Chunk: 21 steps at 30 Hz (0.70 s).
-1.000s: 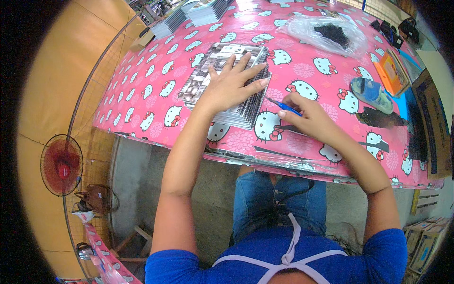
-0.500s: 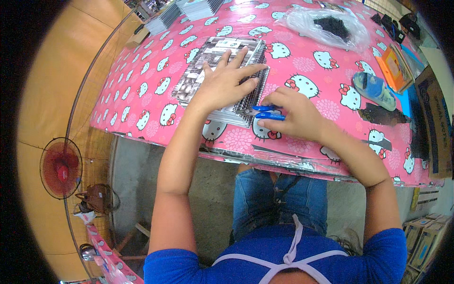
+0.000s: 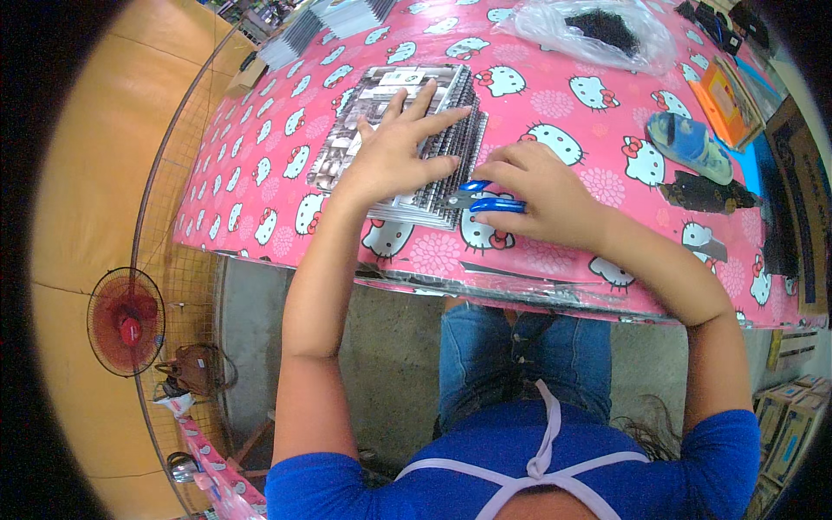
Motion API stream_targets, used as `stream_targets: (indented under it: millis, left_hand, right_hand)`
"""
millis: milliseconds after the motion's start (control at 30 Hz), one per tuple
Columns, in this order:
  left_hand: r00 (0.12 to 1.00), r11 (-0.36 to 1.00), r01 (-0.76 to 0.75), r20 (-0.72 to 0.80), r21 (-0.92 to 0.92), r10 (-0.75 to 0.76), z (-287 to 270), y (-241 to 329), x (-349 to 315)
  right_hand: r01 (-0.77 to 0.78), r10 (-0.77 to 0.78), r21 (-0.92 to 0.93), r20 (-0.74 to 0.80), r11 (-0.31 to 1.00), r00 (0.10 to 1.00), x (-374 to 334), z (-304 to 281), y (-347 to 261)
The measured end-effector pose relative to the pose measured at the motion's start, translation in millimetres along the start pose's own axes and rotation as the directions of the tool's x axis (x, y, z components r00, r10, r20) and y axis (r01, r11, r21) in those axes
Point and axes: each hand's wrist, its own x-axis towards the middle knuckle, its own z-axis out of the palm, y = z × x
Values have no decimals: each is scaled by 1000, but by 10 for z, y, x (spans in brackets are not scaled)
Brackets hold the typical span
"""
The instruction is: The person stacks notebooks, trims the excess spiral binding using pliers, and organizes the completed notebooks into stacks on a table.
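A stack of spiral-bound notebooks (image 3: 340, 149) with black-and-white picture covers lies on the pink table near its front edge. My left hand (image 3: 399, 152) rests on the top cover with fingers spread, its thumb and forefinger reaching the black coil binding along the right side. My right hand (image 3: 546, 195) grips small blue-handled cutting pliers (image 3: 498, 205). Their metal jaws are at the lower end of the coils, close to the stack's near right corner; whether they bite on wire is too small to tell. The handles look spread apart.
A clear plastic bag (image 3: 555, 35) of black coils lies at the back. To the right are an orange box (image 3: 726, 108), a blue slipper-like object (image 3: 685, 143) and a cardboard box (image 3: 802, 199). More notebook stacks (image 3: 347, 13) stand far left. A red fan (image 3: 127, 322) is beyond the table's left edge.
The pliers' handles have spread wider in my right hand, and the jaws stay by the coil's lower end. My left hand remains flat on the stack. The whole view has shifted slightly.
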Motion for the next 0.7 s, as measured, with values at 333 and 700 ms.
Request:
stream_targets:
  millis: [333, 700]
  left_hand:
    - [998, 986, -40, 54, 160, 32, -44, 58, 24]
    - [999, 989, -29, 48, 144, 22, -20, 41, 28]
  right_hand:
    - [-914, 189, 402, 903, -57, 386, 185, -46, 184]
    - [-51, 49, 44, 60, 998, 997, -48, 109, 116]
